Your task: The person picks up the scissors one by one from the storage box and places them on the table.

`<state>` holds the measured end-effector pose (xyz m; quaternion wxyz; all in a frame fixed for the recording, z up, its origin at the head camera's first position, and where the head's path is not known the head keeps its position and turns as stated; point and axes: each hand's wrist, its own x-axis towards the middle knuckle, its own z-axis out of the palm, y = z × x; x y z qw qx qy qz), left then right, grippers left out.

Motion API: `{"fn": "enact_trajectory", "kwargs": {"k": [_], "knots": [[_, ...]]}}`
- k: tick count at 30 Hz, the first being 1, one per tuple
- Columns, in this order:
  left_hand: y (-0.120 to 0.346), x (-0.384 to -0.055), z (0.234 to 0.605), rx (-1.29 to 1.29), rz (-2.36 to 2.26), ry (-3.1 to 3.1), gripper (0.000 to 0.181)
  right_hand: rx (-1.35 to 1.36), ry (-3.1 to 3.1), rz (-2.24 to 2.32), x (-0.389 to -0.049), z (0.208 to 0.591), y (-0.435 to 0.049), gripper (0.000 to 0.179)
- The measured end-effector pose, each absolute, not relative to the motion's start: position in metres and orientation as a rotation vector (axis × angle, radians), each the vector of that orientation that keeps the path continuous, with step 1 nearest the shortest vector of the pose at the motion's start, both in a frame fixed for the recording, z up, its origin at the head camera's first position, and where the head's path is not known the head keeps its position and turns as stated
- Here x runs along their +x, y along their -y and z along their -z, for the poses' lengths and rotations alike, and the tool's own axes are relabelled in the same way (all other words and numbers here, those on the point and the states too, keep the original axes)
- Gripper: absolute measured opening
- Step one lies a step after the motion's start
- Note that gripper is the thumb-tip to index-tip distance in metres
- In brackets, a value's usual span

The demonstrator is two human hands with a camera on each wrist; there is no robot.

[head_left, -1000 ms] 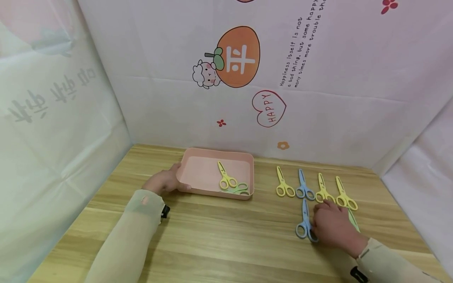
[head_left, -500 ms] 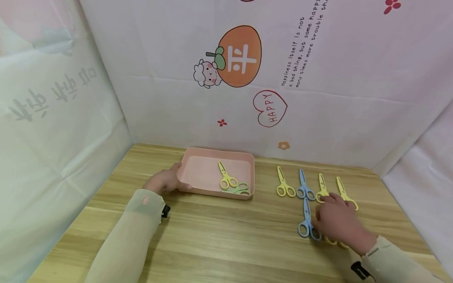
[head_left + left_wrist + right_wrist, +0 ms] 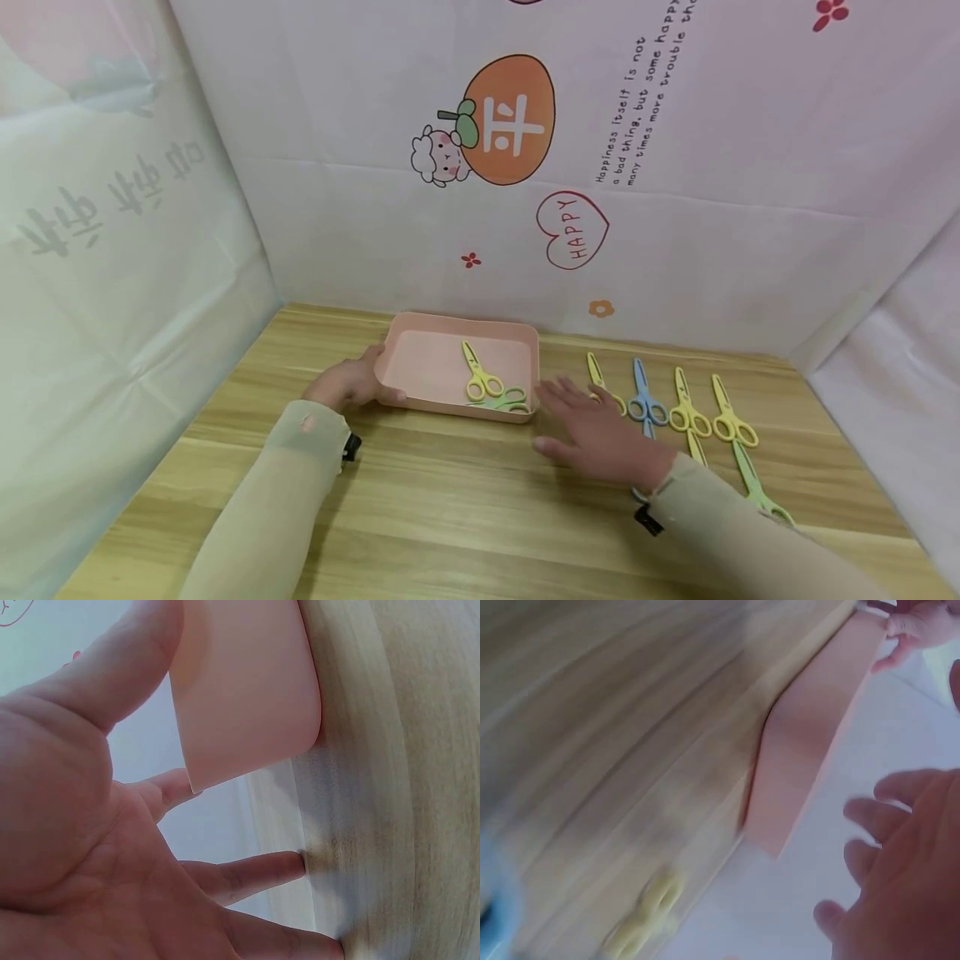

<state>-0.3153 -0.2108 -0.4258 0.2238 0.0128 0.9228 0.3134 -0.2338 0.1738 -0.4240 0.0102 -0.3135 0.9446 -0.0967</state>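
Note:
My left hand (image 3: 347,383) rests at the left end of the pink tray (image 3: 412,407), its thumb along the near wall. In the left wrist view, the other fingers (image 3: 262,874) are straight and spread, one at the tray's corner and others reaching the table. Inside the tray lie yellow scissors (image 3: 472,363) and green scissors (image 3: 514,395). My right hand (image 3: 600,437) hovers beside the tray's right end, fingers extended and nothing in its grasp. It partly covers yellow scissors (image 3: 594,369) and blue scissors (image 3: 648,429) on the table.
Further right, a back row holds blue scissors (image 3: 641,390) and two yellow scissors (image 3: 684,400). In front of them lie another yellow pair (image 3: 697,448), partly behind the right arm, and green scissors (image 3: 750,475). A printed white cloth (image 3: 337,225) stands behind the table.
My right hand has left the scissors on the right and swung left to the tray's right end, its fingers now spread out. The left hand and the tray have stayed put.

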Motion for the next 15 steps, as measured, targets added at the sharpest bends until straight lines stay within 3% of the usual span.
{"fn": "enact_trajectory", "kwargs": {"k": [6,15], "knots": [[0.208,-0.316,0.425,-0.001,-0.895,-2.522,0.113,-1.032,-2.816,0.333,-0.258,0.428,-0.13,0.075],[0.209,-0.317,0.426,-0.041,-0.951,-2.484,0.114,-0.843,-2.742,0.243,-0.293,0.439,-0.099,0.078]]}}
